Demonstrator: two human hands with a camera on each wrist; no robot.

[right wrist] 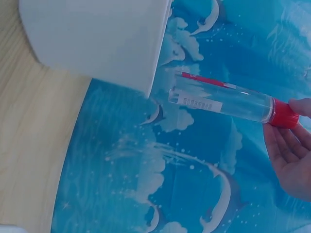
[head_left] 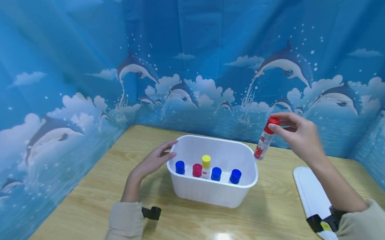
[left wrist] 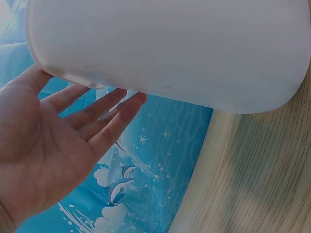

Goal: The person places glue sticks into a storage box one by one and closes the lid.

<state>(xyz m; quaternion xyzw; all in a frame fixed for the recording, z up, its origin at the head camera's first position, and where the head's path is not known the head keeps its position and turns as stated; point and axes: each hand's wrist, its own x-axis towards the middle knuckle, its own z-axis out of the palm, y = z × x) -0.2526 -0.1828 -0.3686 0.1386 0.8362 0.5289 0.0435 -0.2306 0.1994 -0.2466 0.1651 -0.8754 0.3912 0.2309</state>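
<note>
Red-capped tube (head_left: pixel 264 140) is in my right hand (head_left: pixel 296 134), thumb and fingers pinching it by the cap. On my head feed it hangs tilted, cap uppermost, with its lower end just beside the right rim of the white bin (head_left: pixel 207 192); the right wrist view shows a gap between the two. Its clear body carries red and white labelling. My left hand (head_left: pixel 155 159) is at the bin's left end, fingers spread; in the left wrist view the fingertips meet the edge, though I can't tell how firmly. Inside the bin I see, left to right, a blue cap (head_left: pixel 180 167), a crimson cap (head_left: pixel 197 170), a yellow-capped tube (head_left: pixel 205 166) and two further blue caps (head_left: pixel 216 174). The bin stands on the wooden surface (head_left: pixel 184 225). Rightward lies a white panel (head_left: pixel 313 195), partly hidden by my right forearm (head_left: pixel 337 180).
</note>
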